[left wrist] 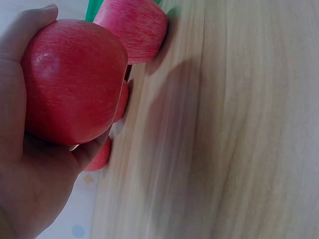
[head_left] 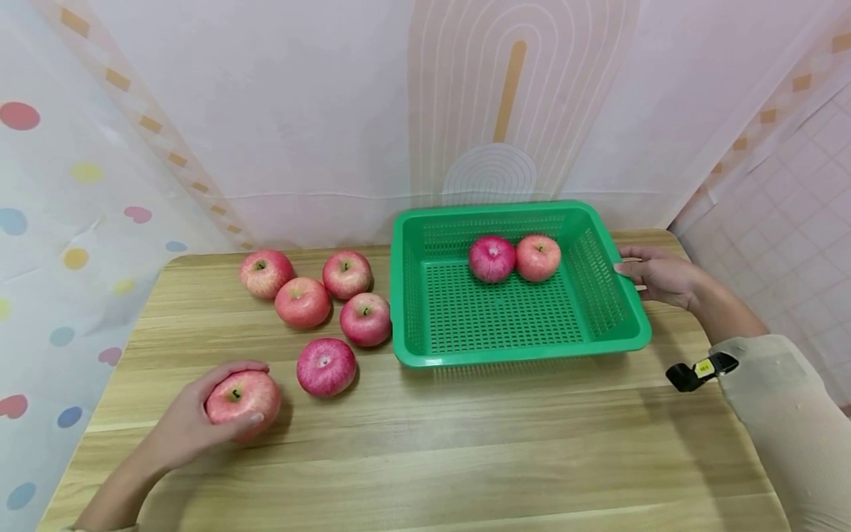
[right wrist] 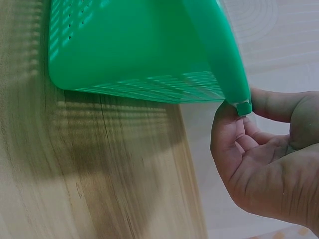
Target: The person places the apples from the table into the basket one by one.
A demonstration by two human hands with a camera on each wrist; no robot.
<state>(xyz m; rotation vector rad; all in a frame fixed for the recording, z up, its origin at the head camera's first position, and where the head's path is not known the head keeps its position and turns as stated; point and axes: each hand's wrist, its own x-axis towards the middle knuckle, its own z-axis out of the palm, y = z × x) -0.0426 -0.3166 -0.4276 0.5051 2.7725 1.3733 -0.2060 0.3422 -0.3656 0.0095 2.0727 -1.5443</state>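
Note:
At the table's left front, my left hand (head_left: 179, 428) grips a pinkish-red apple (head_left: 247, 403), thumb on the near side and fingers round the far side. In the left wrist view this apple (left wrist: 75, 82) looks close over the wood, its shadow lying apart from it. My right hand (head_left: 665, 279) pinches the right rim of a green plastic basket (head_left: 518, 356), thumb above and fingers curled under, as the right wrist view shows at the rim (right wrist: 232, 64). Inside the basket sit a dark red apple (head_left: 492, 258) and a lighter one (head_left: 538, 258), side by side.
Left of the basket, several more apples stand on the wooden table (head_left: 505, 451); the dark red one (head_left: 326, 367) is nearest the held apple. Another apple (head_left: 366, 319) sits right by the basket's left wall. A patterned wall covering (head_left: 319, 133) rises behind the table.

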